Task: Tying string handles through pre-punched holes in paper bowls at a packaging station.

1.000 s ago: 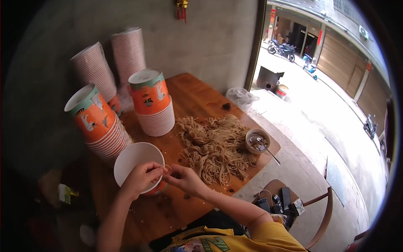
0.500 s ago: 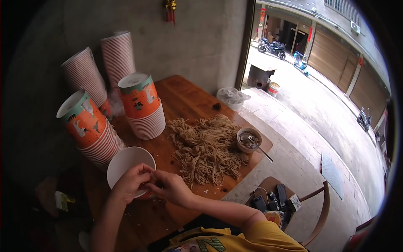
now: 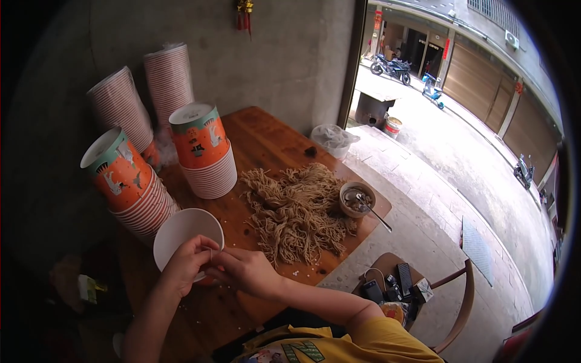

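Note:
My left hand and my right hand meet over the near rim of an open white paper bucket. The fingertips of both are pinched close together; a thin pale strand may run between them, but it is too small to make out. The bucket stands upright on the wooden table, its mouth facing up and its near side partly covered by my hands. Right of them spreads a heap of tan, noodle-like strands. A small bowl of dark contents, with a metal spoon leaning in it, touches the heap's right side.
Upside-down orange-and-green paper buckets stand in two stacks behind the white one. Taller stacks in clear wrap lean near the wall. White bits dot the table. A chair at right carries small electronics.
Both hands stay at the bucket's rim, with only a slight shift of the fingers. The whole view has moved a little; the things on the table keep their places.

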The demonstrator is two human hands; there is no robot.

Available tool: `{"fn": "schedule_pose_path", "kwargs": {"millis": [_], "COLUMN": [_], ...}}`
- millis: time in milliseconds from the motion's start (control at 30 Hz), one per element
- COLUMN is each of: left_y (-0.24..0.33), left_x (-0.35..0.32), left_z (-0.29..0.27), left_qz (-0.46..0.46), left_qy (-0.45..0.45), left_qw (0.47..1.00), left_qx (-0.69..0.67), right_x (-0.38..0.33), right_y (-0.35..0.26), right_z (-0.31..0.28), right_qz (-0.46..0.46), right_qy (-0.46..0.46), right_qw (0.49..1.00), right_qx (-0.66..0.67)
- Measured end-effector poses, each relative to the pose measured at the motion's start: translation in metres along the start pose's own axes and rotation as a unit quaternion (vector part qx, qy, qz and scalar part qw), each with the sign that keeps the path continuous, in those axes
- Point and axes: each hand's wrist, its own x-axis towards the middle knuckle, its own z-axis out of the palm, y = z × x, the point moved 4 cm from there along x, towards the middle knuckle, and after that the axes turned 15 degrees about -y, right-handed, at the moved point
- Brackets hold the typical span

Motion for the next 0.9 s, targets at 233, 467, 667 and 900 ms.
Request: {"fn": "schedule_pose_path", "kwargs": {"millis": [233, 467, 667, 900], "left_y": [-0.008, -0.007, -0.01, -0.014], "left_x": [-0.003, 0.007, 0.006, 0.007], "left_z": [-0.007, 0.001, 0.0, -0.001], "left_qz": [0.027, 0.008, 0.009, 0.009], "left_qy": [-0.008, -0.042, -0.043, -0.063], "left_qw": [0.999, 0.999, 0.998, 0.996], "left_qx": [0.045, -0.011, -0.038, -0.07], "right_x": [-0.008, -0.012, -0.009, -0.008], "right_y": [0.036, 0.046, 0.038, 0.035], "right_z": [0.004, -0.014, -0.015, -0.012], "right_qz": [0.195, 0.182, 0.251, 0.23], "right_qy": [-0.073, -0.08, -0.141, -0.084], "right_qw": [0.87, 0.89, 0.915, 0.924], "right_qx": [0.446, 0.41, 0.284, 0.295]}}
